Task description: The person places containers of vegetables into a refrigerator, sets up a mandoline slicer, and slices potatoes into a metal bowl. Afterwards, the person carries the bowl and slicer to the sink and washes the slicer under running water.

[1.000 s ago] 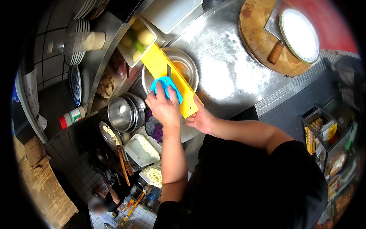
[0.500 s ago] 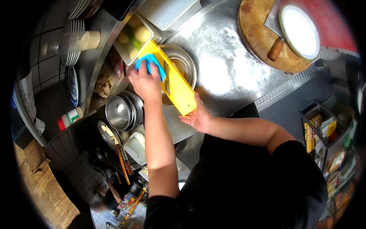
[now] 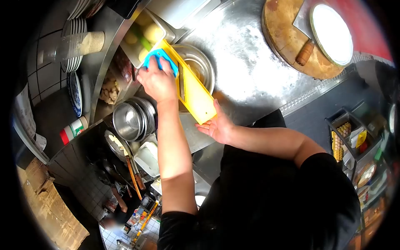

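Note:
A yellow mandoline slicer (image 3: 196, 98) lies slanted across the rim of a round metal bowl (image 3: 211, 68) on the steel counter. My left hand (image 3: 158, 81) is closed over a blue hand guard (image 3: 160, 56) on the upper part of the slicer. Whatever is under the guard is hidden. At the slicer's near end, my right hand (image 3: 220, 125) holds it with the thumb along its edge and the fingers beneath. Some liquid or pale matter seems to be in the bowl, but I cannot make out what.
A tray (image 3: 168, 35) of peeled vegetables stands beyond my left hand. Stacked metal bowls (image 3: 127, 121) sit to the left. A round chopping board (image 3: 277, 39) carries a cleaver (image 3: 305, 52) and a white plate (image 3: 331, 35). Another person (image 3: 121, 204) is at lower left.
My left hand and the blue guard have slid a short way up the slicer, toward its far end. My right hand keeps its hold. The whole view has shifted slightly.

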Motion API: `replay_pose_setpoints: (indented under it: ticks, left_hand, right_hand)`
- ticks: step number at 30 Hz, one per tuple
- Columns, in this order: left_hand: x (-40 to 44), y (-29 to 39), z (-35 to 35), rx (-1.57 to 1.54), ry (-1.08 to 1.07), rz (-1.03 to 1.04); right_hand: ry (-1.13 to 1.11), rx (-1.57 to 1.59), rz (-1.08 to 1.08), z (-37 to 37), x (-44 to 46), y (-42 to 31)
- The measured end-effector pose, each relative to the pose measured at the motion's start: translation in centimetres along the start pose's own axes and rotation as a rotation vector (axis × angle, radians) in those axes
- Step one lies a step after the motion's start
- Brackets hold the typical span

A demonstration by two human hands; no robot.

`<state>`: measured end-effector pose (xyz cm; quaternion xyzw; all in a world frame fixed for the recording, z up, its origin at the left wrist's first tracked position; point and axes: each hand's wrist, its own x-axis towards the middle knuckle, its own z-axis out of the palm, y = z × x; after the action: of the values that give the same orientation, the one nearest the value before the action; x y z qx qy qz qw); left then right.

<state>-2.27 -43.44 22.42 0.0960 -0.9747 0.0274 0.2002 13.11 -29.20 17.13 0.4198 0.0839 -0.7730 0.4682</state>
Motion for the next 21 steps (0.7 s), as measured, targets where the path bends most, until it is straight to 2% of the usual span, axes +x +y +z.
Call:
replay_pose_setpoints:
  ticks: [2,5,8,12,13,14,16,17,19,21]
  left_hand:
    - [-3.5,0.0,-1.4,-0.033,-0.037,-0.002]
    - [-10.5,1.2,-4.7,-0.099,-0.072,0.022]
    - [-10.1,1.0,-4.1,-0.125,-0.04,0.019]
    - [-0.3,-0.5,1.3,-0.018,0.076,-0.005]
    - [1.6,-0.2,0.8,-0.006,-0.025,-0.047]
    - [1.3,-0.5,0.7,-0.003,-0.017,-0.015]
    - [-1.1,-0.2,-0.6,-0.007,-0.062,0.005]
    - [-3.9,0.4,-2.2,-0.012,-0.122,-0.009]
    - [-9.5,1.6,-4.5,-0.062,-0.104,0.059]
    - [-11.5,2.5,-5.3,-0.098,-0.141,0.051]
  right_hand:
    - [0.014,0.014,-0.003,0.2,0.2,0.0]
    - [-0.154,0.063,-0.023,-1.3,1.5,0.7]
    - [-0.117,0.061,-0.024,-0.7,1.2,0.4]
    - [-0.036,0.021,-0.006,-0.1,0.6,0.0]
    - [-0.017,0.016,-0.005,-0.2,0.3,0.0]
    - [0.006,0.013,-0.002,-0.1,0.0,-0.1]
    - [0.036,0.019,-0.004,0.6,-0.3,-0.3]
    - [-0.027,0.025,-0.006,0.2,0.1,-0.3]
    - [-0.148,0.042,-0.003,-1.3,1.5,0.5]
    - [-0.144,0.041,-0.041,-0.8,1.2,0.4]
